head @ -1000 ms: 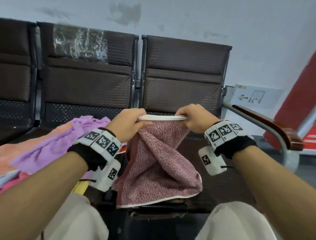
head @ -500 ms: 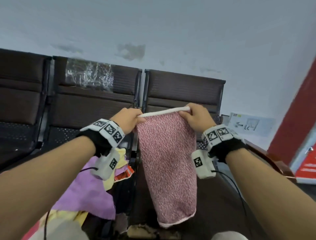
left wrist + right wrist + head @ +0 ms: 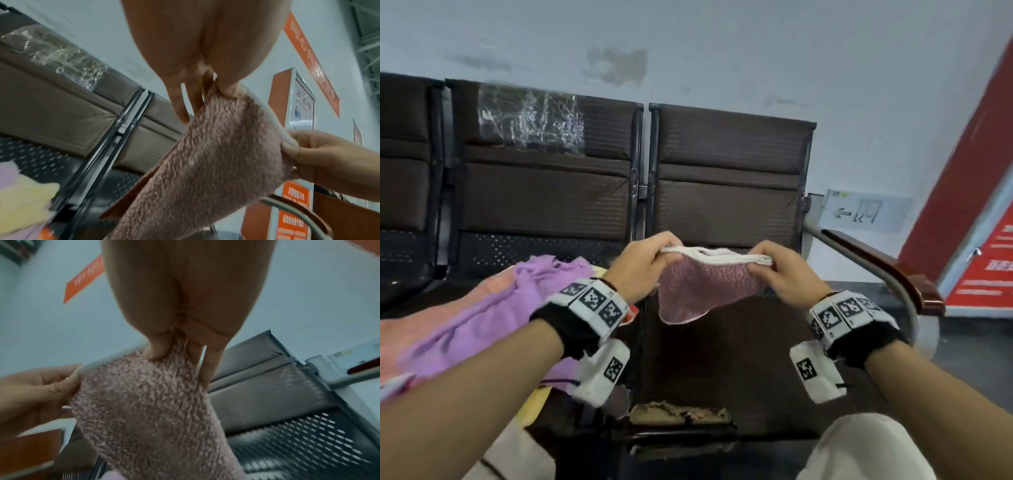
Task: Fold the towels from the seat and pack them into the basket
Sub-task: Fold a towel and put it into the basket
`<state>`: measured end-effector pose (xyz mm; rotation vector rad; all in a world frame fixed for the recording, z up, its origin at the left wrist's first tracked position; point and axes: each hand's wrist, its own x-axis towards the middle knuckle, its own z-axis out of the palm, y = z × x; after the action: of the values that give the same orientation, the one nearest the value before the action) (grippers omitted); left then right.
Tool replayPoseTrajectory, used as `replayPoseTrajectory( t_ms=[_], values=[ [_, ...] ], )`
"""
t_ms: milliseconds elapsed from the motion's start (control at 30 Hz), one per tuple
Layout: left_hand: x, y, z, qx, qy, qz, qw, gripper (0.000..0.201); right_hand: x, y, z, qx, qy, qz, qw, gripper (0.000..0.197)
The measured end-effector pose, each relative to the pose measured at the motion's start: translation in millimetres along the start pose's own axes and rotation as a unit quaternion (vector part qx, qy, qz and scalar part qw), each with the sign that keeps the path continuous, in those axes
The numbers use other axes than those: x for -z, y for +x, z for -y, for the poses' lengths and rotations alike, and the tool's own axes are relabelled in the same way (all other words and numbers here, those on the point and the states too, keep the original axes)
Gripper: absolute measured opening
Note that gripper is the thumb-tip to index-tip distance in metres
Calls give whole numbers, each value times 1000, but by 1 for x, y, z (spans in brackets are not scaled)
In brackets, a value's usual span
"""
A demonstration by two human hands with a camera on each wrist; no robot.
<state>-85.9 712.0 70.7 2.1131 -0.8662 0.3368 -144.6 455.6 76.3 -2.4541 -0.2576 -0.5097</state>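
A pink towel (image 3: 705, 291) with a white hem hangs folded in the air above the brown seat (image 3: 722, 359). My left hand (image 3: 650, 270) pinches its top left corner and my right hand (image 3: 780, 277) pinches the top right corner, with the stacked white edges stretched between them. In the left wrist view the left hand (image 3: 205, 78) grips the towel (image 3: 205, 170) while the right hand (image 3: 320, 159) holds the far corner. In the right wrist view the right hand (image 3: 180, 340) pinches the towel (image 3: 156, 410). A pile of purple, orange and yellow towels (image 3: 482, 308) lies on the seat to the left. No basket is in view.
A row of dark brown seats (image 3: 544, 198) backs onto a pale wall. A curved metal armrest with a wooden top (image 3: 876, 274) stands at the right. A red sign board (image 3: 983, 267) is at the far right. My knees (image 3: 866, 448) are at the bottom.
The towel hung long from raised hands half a second ago. Both hands have since come down, and the towel now hangs much shorter with several white edges stacked together at the top.
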Motion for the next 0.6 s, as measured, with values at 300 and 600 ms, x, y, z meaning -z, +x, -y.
replayPoseTrajectory(
  t_ms=[300, 600],
  values=[
    [-55, -86, 17, 99, 28, 387, 916, 4, -41, -90, -32, -100, 29, 291, 951, 15],
    [-88, -50, 62, 229, -75, 151, 959, 14, -67, -64, -80, -250, 253, 172, 918, 35]
  ],
)
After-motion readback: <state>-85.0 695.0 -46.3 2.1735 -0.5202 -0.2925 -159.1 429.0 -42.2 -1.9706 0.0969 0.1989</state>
